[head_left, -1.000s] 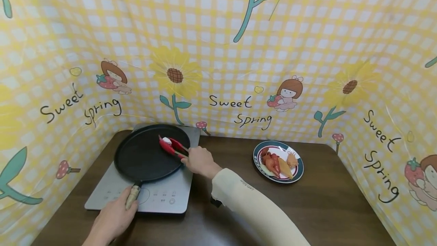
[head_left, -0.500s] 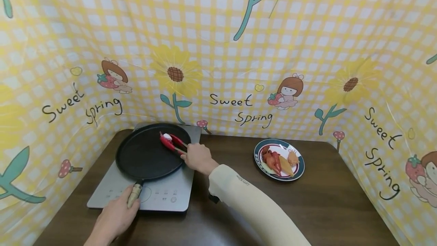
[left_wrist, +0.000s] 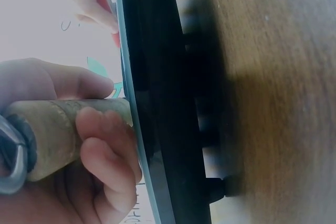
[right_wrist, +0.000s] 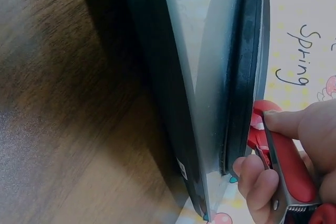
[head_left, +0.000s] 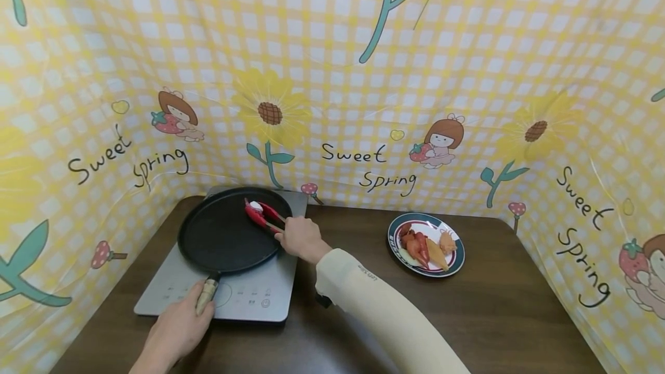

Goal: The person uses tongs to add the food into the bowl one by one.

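Note:
My left hand (head_left: 179,325) grips the light-coloured handle (head_left: 206,296) of a round, flat black frying pan (head_left: 223,235). In the left wrist view, its fingers (left_wrist: 107,163) curl round that handle, which has a metal ring at its end. My right hand (head_left: 303,238) holds red-tipped metal tongs (head_left: 271,225) over the right part of the pan. A small white piece (head_left: 256,206) sits between the tong tips; its kind is too small to tell. The right wrist view shows thumb and fingers squeezing the tongs (right_wrist: 289,166) beside the pan's rim (right_wrist: 244,77).
Beneath the pan lies a silver induction cooker (head_left: 249,305) with touch controls. A blue-rimmed plate (head_left: 393,247) of assorted food stands to the right on the dark wooden table (head_left: 493,305). Yellow checked cloth (head_left: 363,97) hangs behind and at both sides.
My right hand and the tongs have shifted slightly toward the back of the pan, the white piece still between the tips. My left hand keeps its grip on the handle.

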A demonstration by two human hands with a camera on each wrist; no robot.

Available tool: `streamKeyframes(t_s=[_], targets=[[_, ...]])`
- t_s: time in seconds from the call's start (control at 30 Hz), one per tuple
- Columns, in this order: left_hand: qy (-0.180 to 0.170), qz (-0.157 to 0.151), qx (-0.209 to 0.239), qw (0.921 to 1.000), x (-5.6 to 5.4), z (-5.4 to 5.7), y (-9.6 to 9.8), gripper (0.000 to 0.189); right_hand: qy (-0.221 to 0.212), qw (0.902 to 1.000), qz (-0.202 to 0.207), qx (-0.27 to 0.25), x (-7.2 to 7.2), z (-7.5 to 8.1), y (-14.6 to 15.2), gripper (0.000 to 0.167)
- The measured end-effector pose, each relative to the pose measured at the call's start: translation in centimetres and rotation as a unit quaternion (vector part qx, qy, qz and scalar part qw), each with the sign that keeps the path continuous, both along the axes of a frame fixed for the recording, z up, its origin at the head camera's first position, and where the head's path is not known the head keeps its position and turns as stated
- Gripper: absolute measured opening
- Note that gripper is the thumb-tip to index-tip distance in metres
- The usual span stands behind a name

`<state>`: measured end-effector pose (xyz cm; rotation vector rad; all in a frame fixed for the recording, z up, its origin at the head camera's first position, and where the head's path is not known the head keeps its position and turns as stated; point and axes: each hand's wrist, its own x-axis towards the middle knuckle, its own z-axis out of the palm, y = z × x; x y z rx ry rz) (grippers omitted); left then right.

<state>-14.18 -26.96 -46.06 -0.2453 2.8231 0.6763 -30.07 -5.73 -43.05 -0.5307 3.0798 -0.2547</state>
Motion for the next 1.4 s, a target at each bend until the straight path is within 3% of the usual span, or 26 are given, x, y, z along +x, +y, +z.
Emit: streamKeyframes(t_s=[0.63,0.93,1.23,1.4], targets=[[0.0,0.005,-0.02,0.9998,-0.1,0.2,0.2,0.07,-0.041,0.9983,-0.014,-0.04,-0.3,0.4,1.0,0.038],[-0.001,0.005,-0.021,0.9998,0.1,0.2,0.2,0.07,-0.049,0.9962,-0.022,-0.068,-0.2,0.5,3.1,0.042],[-0.008,0.007,-0.017,0.9998,0.0,0.3,0.2,0.07,-0.038,0.9965,-0.003,-0.075,0.4,1.2,5.9,0.062],[-0.002,0.004,-0.017,0.9998,0.0,0.1,0.2,0.07,-0.04,0.9945,-0.005,-0.097,1.1,1.6,7.7,0.059]])
